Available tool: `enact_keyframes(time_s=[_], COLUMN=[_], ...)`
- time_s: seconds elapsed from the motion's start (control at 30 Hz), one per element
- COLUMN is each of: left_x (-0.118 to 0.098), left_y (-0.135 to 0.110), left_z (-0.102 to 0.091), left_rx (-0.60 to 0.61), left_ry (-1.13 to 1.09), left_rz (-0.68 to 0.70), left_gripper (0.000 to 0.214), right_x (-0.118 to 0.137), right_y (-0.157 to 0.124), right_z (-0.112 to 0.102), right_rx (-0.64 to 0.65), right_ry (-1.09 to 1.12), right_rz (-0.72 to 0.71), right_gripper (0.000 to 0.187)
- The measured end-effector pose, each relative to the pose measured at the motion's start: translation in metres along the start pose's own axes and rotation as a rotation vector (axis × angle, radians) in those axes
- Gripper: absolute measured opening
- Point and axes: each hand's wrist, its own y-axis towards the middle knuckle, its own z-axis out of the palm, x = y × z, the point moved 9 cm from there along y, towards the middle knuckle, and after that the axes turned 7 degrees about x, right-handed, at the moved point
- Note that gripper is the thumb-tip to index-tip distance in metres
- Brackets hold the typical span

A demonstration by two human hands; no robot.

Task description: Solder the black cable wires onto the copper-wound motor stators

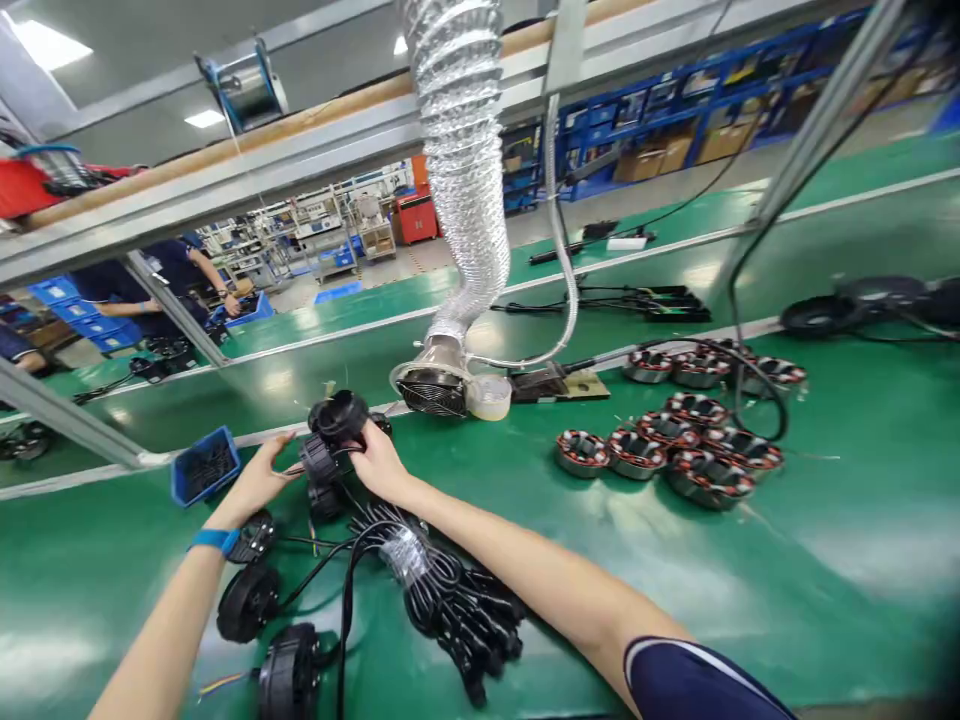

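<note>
My right hand [381, 465] grips a black round motor housing [341, 414] at the top of a small pile. Other black housings [322, 470] lie under and beside it. My left hand [259, 487], with a blue band at the wrist, is just left of the pile. Its thumb and fingers are apart, and I see nothing between them. Below my hands, a bundle of black cables [427, 575] tied with clear wrap lies on the green bench [600, 570]. More black motor parts with cables [249, 602] lie near my left forearm.
A blue bin [205, 466] of small dark parts stands at left. Several copper-wound stators [667, 445] sit at right. A silver duct [461, 150] hangs over a fan-like intake [431, 390], beside a round tub [489, 397]. Another person [169, 285] works across the bench.
</note>
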Motion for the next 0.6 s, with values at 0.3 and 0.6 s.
enact_keyframes(time_s=[0.3, 0.6], left_x=[-0.01, -0.02], left_y=[0.03, 0.037], left_z=[0.05, 0.03], left_rx=[0.2, -0.003], left_ry=[-0.284, -0.218], left_rz=[-0.012, -0.021], left_gripper=[0.061, 0.029], right_x=[-0.013, -0.013], right_y=[-0.003, -0.006], right_z=[-0.003, -0.006], right_rx=[-0.136, -0.153], right_ry=[-0.067, -0.167], right_rz=[-0.037, -0.087], right_gripper=[0.032, 0.032])
